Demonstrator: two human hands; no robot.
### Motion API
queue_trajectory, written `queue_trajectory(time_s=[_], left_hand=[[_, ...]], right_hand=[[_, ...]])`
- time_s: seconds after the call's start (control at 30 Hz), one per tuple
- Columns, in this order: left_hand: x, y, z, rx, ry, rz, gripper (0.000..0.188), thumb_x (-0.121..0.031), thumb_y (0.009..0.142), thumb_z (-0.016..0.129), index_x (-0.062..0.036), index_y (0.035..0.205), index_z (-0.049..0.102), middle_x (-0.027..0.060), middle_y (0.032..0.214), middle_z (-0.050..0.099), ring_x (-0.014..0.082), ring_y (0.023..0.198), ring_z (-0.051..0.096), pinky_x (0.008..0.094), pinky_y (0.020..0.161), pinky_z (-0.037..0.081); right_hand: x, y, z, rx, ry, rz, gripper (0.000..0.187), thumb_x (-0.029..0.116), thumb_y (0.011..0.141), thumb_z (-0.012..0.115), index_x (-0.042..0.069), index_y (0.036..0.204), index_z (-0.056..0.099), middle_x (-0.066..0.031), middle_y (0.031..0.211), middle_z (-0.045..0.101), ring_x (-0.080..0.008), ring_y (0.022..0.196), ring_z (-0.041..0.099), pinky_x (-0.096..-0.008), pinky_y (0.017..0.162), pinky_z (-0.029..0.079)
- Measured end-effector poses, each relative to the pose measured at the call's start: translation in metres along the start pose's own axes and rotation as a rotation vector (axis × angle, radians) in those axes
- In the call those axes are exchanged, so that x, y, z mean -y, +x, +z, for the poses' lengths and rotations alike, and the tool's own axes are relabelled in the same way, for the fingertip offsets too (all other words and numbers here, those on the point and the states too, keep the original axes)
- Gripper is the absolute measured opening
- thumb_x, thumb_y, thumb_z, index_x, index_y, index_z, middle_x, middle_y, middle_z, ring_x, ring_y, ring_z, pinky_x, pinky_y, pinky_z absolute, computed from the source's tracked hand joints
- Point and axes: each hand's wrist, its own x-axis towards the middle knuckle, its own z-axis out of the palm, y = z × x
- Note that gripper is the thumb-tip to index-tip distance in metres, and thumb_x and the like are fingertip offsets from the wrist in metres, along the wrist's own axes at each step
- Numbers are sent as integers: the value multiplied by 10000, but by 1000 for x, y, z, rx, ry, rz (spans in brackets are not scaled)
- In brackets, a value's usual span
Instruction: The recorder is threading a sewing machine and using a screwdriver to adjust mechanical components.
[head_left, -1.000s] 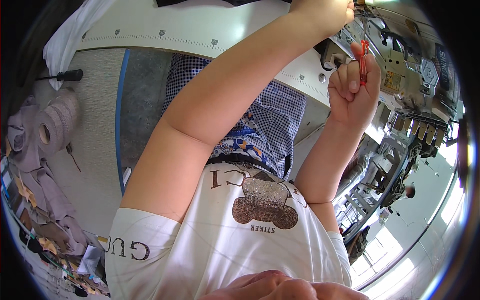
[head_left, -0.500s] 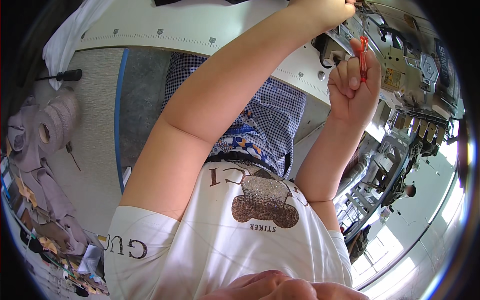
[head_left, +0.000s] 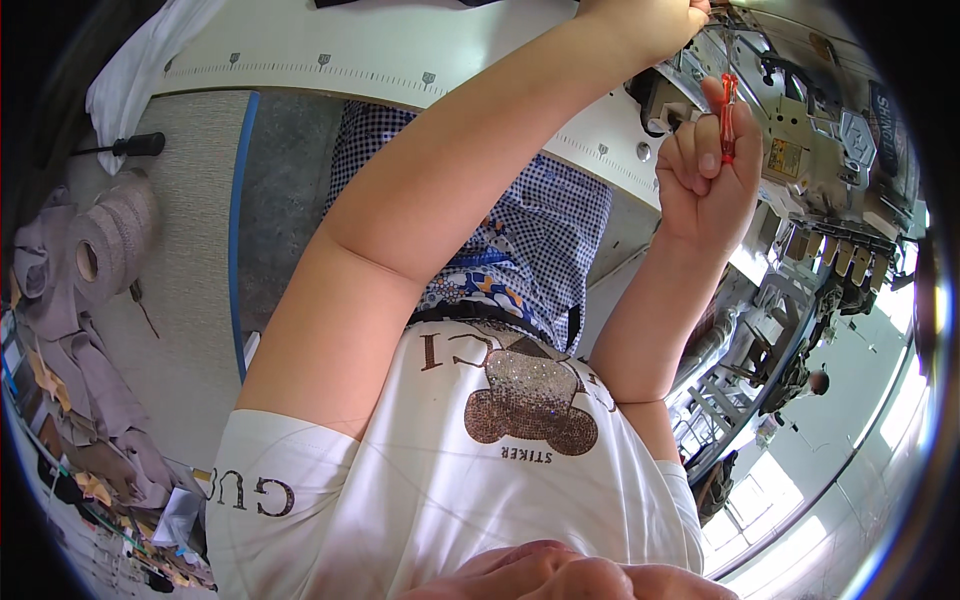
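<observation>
My right hand (head_left: 712, 175) is wrapped around the red see-through handle of a small screwdriver (head_left: 728, 120). The thin shaft points up toward the metal parts of a sewing machine (head_left: 800, 130). Stretched across to the upper right, my left hand (head_left: 655, 25) is at the machine too, just beyond the screwdriver's tip end. Its thumb and fingers are bent together at the top edge of the picture; whatever they pinch is hidden. Where exactly the screwdriver tip touches cannot be made out.
A white sewing table (head_left: 480, 60) with a printed ruler edge runs in front of me. On the left, a side board (head_left: 190, 240) bears a dark-handled screwdriver (head_left: 140, 145), a roll of mauve tape (head_left: 125, 235) and cloth strips. White fabric (head_left: 125, 90) hangs at the upper left.
</observation>
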Motion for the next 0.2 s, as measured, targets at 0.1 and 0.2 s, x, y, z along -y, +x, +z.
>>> queue_trajectory(time_s=[0.1,0.2], left_hand=[[1,-1,-1,-8,-29,5,89,-127,709,624,-121,634,672,104,807,606,318,868,568,449,736,426],[2,-2,0,-34,-89,16,79,-131,708,627,-125,646,676,103,810,607,321,872,567,449,738,427]], right_hand=[[-1,-1,0,-4,7,2,352,213,981,425,-82,1117,561,34,472,379,-41,398,259,-196,416,231],[-2,0,-1,7,-7,-10,362,216,980,427,-84,1141,548,36,473,378,-42,399,260,-196,418,233]])
